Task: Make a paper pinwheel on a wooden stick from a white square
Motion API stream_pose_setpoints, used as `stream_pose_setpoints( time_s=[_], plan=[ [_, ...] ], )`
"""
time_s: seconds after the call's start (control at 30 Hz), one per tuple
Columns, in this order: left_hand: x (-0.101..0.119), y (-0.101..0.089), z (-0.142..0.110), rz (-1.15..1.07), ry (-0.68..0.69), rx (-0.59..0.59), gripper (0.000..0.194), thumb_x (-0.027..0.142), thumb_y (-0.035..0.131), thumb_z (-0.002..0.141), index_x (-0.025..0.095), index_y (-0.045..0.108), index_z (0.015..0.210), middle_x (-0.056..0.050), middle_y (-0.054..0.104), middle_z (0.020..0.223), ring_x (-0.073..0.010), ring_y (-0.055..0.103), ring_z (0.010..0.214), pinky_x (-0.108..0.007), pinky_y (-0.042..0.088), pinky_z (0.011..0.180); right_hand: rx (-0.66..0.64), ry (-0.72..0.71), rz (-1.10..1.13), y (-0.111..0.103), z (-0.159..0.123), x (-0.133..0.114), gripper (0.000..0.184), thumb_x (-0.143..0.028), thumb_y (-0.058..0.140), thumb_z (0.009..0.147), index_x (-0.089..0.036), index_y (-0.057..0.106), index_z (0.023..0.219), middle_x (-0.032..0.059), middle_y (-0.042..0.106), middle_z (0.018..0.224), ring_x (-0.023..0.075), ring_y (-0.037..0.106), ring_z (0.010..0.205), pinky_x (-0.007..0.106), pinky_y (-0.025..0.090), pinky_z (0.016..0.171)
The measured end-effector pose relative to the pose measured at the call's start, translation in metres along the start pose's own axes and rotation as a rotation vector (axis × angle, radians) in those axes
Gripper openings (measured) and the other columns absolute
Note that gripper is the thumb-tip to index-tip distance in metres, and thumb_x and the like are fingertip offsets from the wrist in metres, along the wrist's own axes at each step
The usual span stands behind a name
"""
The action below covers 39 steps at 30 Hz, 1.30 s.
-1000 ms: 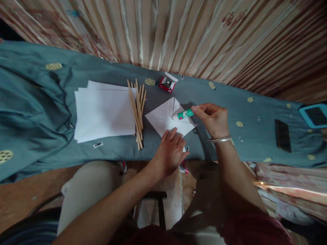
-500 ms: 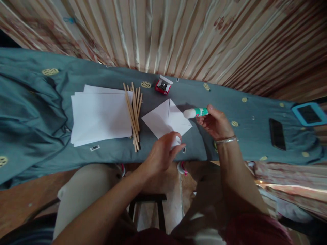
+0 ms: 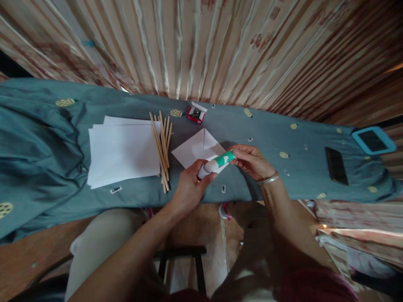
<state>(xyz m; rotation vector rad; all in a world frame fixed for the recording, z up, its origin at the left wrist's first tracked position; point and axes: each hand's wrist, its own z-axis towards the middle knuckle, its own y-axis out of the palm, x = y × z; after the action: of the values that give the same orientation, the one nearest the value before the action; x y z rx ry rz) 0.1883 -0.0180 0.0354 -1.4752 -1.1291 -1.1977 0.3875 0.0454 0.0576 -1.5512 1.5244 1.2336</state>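
Observation:
A green and white glue stick (image 3: pixel 224 159) is pinched at its green end by my right hand (image 3: pixel 252 161). Its white end points down and left, meeting the white cap (image 3: pixel 204 171) that my left hand (image 3: pixel 191 183) grips between thumb and fingers. Whether the cap is seated on the stick I cannot tell. Beneath both hands lies a white paper square with folded flaps (image 3: pixel 192 147), turned like a diamond on the cloth. Its lower right part is hidden by the stick and my hands.
To the left are stacked white sheets (image 3: pixel 124 153), with several thin wooden sticks (image 3: pixel 163 151) along their right edge. An opened red box of small metal pieces (image 3: pixel 195 114) sits behind the paper. A black phone (image 3: pixel 336 165) and a blue-framed device (image 3: pixel 374 140) lie far right. A pleated curtain (image 3: pixel 195 50) hangs behind.
My right hand has lifted the glue stick off the folded paper and brought it to my left hand. My left hand has left the paper and now holds the cap against the stick's end.

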Motion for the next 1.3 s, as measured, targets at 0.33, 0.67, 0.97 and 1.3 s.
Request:
stream_pose_setpoints(
  time_s=[0.33, 0.67, 0.97, 1.3],
  plan=[
    [0.003, -0.005, 0.001, 0.204, 0.045, -0.083, 0.02, 0.032, 0.059, 0.083, 0.016, 0.063, 0.094, 0.002, 0.057, 0.069, -0.0133, 0.05, 0.061, -0.024, 0.035, 0.058, -0.009, -0.189, -0.265, -0.001, -0.012, -0.017, 0.025, -0.035, 0.086, 0.06, -0.022, 0.076, 0.079, -0.0006, 0.072, 0.078, 0.0093, 0.062, 0.068, 0.022, 0.053, 0.066],
    [-0.002, -0.009, -0.002, 0.34, 0.135, -0.155, 0.022, 0.032, 0.054, 0.088, 0.015, 0.062, 0.099, -0.003, 0.064, 0.077, -0.0177, 0.059, 0.07, -0.025, 0.04, 0.062, -0.136, -0.176, -0.352, 0.007, -0.015, -0.018, 0.022, -0.034, 0.085, 0.062, -0.022, 0.076, 0.079, -0.0001, 0.074, 0.079, 0.0117, 0.065, 0.071, 0.025, 0.055, 0.069],
    [-0.007, -0.015, -0.005, 0.423, 0.206, -0.105, 0.034, 0.028, 0.05, 0.091, 0.012, 0.054, 0.121, -0.013, 0.07, 0.108, -0.0251, 0.067, 0.095, -0.034, 0.05, 0.082, -0.175, -0.132, -0.301, 0.011, -0.005, -0.008, 0.022, -0.031, 0.084, 0.064, -0.022, 0.076, 0.083, -0.0018, 0.073, 0.078, 0.0085, 0.063, 0.067, 0.022, 0.053, 0.068],
    [-0.012, -0.028, -0.005, 0.467, 0.266, -0.01, 0.036, 0.028, 0.05, 0.091, 0.014, 0.053, 0.124, -0.015, 0.067, 0.115, -0.0267, 0.065, 0.105, -0.04, 0.051, 0.091, -0.203, -0.149, -0.254, 0.032, 0.003, -0.005, 0.025, -0.035, 0.084, 0.061, -0.019, 0.075, 0.079, -0.0014, 0.073, 0.074, 0.0083, 0.063, 0.063, 0.021, 0.052, 0.063]
  ],
)
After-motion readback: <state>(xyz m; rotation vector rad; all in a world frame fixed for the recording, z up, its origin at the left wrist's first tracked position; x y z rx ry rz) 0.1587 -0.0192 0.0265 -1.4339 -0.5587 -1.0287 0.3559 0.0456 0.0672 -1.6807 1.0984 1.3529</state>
